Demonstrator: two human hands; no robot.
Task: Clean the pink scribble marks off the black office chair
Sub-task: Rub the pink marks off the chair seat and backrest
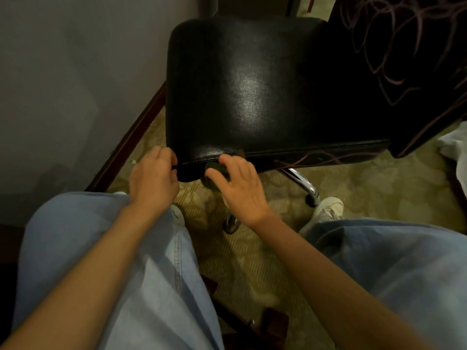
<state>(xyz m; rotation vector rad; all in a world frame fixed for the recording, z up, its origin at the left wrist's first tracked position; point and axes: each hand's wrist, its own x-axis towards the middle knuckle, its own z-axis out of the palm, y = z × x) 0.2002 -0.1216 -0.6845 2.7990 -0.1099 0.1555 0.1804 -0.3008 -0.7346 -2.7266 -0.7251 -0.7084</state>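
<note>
The black office chair stands in front of me, its glossy seat turned toward me and its backrest at the upper right. Pink scribble marks cover the backrest, and more pink lines run along the seat's front edge. My left hand grips the seat's front left corner. My right hand presses a dark green pad or cloth, mostly hidden under the fingers, against the seat's front edge.
A patterned beige carpet covers the floor. The chair's chrome legs reach toward my white shoe. A grey wall with dark wooden skirting runs along the left. My knees in light blue jeans fill the foreground.
</note>
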